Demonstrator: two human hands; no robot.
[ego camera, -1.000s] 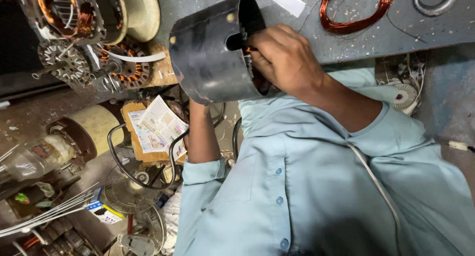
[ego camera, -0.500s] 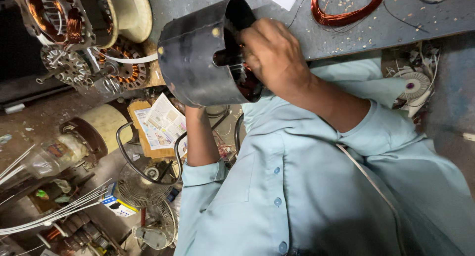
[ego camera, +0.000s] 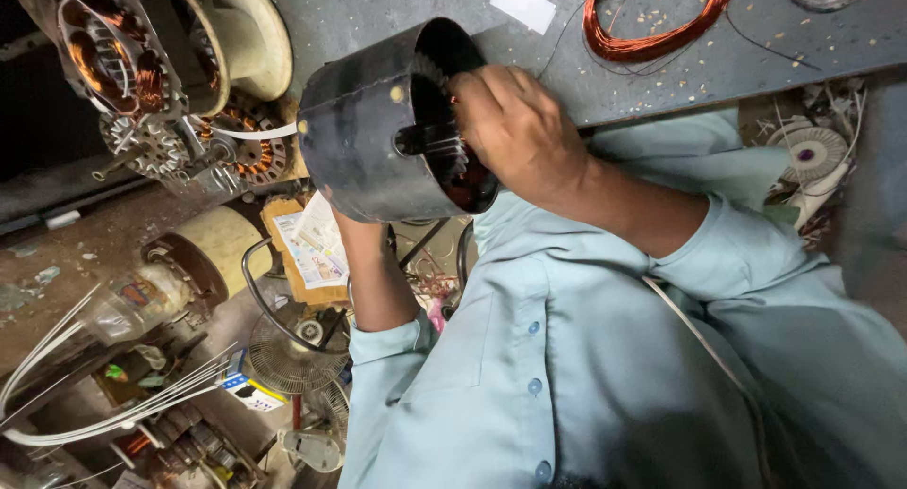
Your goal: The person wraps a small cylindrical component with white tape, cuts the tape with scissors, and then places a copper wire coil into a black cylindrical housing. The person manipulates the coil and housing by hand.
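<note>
A black round motor housing [ego camera: 378, 130] is held up at the near edge of a grey workbench [ego camera: 680, 83], its open mouth turned toward the person. The right hand [ego camera: 520, 135] reaches into that mouth, fingers curled inward among the metal slots and copper windings; whether it grips anything inside cannot be told. The left hand is hidden behind the housing, only its forearm [ego camera: 373, 281] rising to it from below, so how far it is closed cannot be told, though the housing seems to rest on it.

Just beyond the housing on the bench lie a white slip of paper [ego camera: 518, 1] and a loose coil of copper wire [ego camera: 652, 26], well apart from the hands. To the left, close beside the housing, stand wound motor cores [ego camera: 123, 64] and a cream spool [ego camera: 250, 35]. Below, a brown card with a pale printed leaflet [ego camera: 307, 248] lies by the forearm, and a small blue, yellow and white box [ego camera: 248, 392] sits lower among white rods [ego camera: 104, 404] and a small fan guard [ego camera: 293, 352]. Open room is scarce on the left; the bench top to the right has more.
</note>
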